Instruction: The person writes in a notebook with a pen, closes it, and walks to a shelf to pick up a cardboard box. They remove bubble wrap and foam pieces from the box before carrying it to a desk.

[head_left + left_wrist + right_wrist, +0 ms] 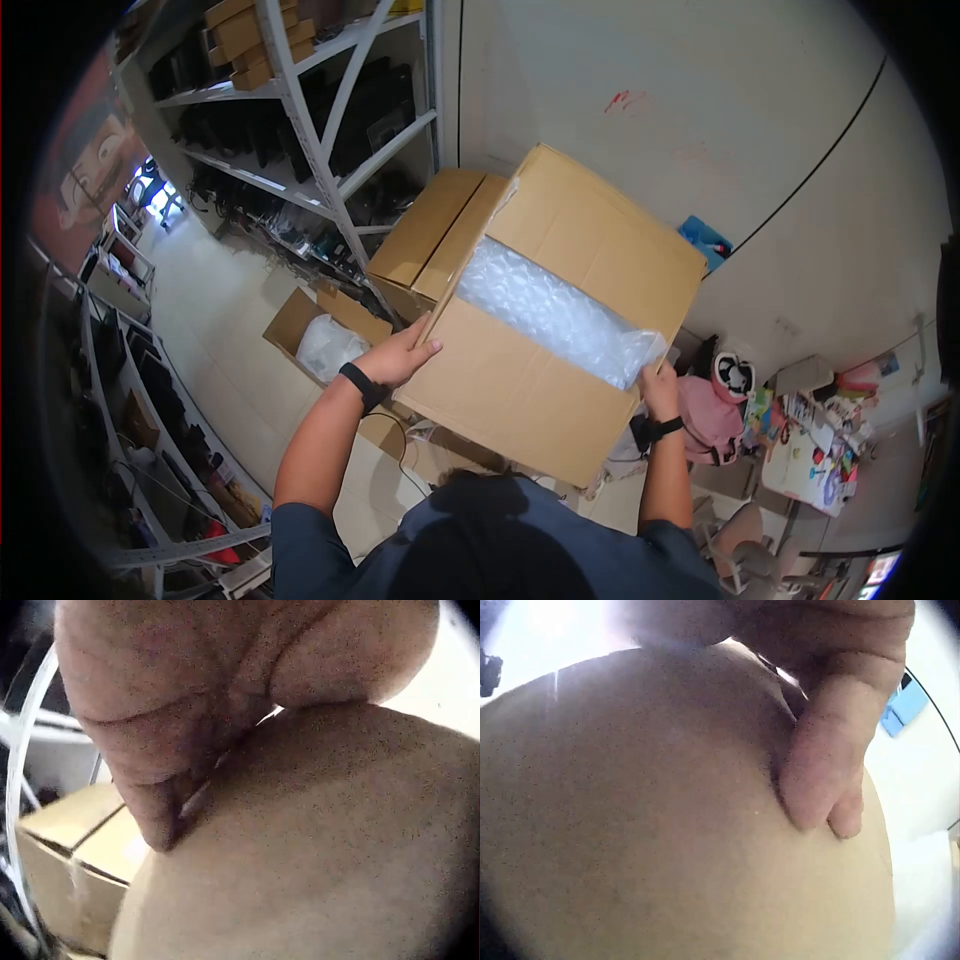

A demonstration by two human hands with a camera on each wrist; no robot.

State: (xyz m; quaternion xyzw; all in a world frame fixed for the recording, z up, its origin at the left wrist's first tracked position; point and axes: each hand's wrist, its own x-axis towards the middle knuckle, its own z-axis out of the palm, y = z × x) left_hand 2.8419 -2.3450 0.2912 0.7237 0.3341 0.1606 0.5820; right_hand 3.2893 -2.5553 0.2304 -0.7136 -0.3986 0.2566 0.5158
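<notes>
A large cardboard box (pixel 490 385) is held up, tilted, its top flaps parted over bubble wrap (pixel 555 310) in the gap. The left hand (pixel 398 358) grips its left edge, thumb on the flap. At the lower right edge, the right hand (pixel 660 392) holds the box beside the end of the bubble wrap. In the left wrist view the left hand (pixel 225 682) lies against the cardboard (pixel 315 847). The right wrist view has the right hand's fingers (pixel 817 765) pressed on the box side (pixel 667 810), fingertips bent against it.
Behind the held box stands another closed box (pixel 425 230), next to a metal shelf (pixel 310 120). An open box (pixel 290 325) with a white bag is on the floor at left. At right are a pink bag (pixel 710 415) and a cluttered table (pixel 800 470). Another shelf runs along the left.
</notes>
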